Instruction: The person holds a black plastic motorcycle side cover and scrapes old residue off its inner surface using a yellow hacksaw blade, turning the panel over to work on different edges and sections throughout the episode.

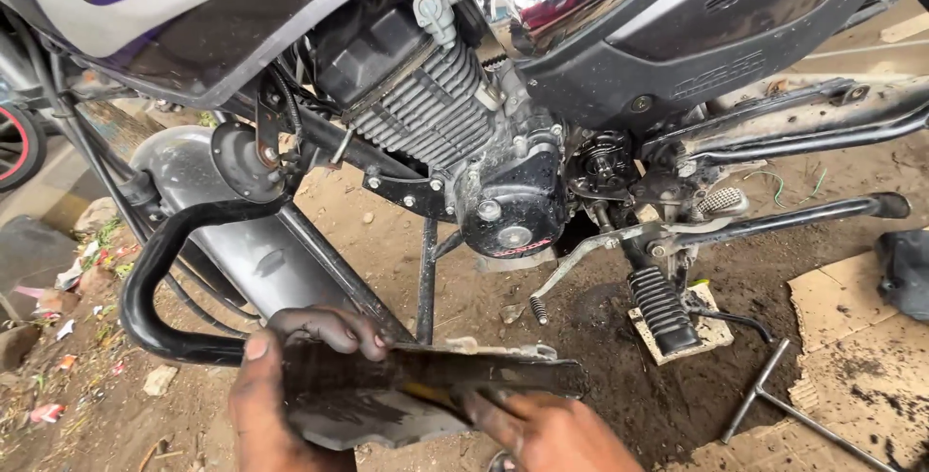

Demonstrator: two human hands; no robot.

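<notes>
Both hands grip greasy cover panel, lower centre, below motorcycle engine.
Left hand clamps left edge, right hand pinches underside; likely stiff, light, slippery.

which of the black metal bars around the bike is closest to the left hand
The curved black crash guard tube, which bends just beside the left hand. The straight black bars on the bike's right lie far from both hands.

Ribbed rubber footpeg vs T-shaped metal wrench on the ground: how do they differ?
The ribbed black rubber footpeg is short, thick and grooved; the T-shaped metal wrench is thin, smooth and long. The footpeg is attached to the motorcycle, over a small pale block; the wrench lies loose, partly on brown cardboard. Both are untouched: the left hand and right hand hold a dirty flat black cover.
</notes>
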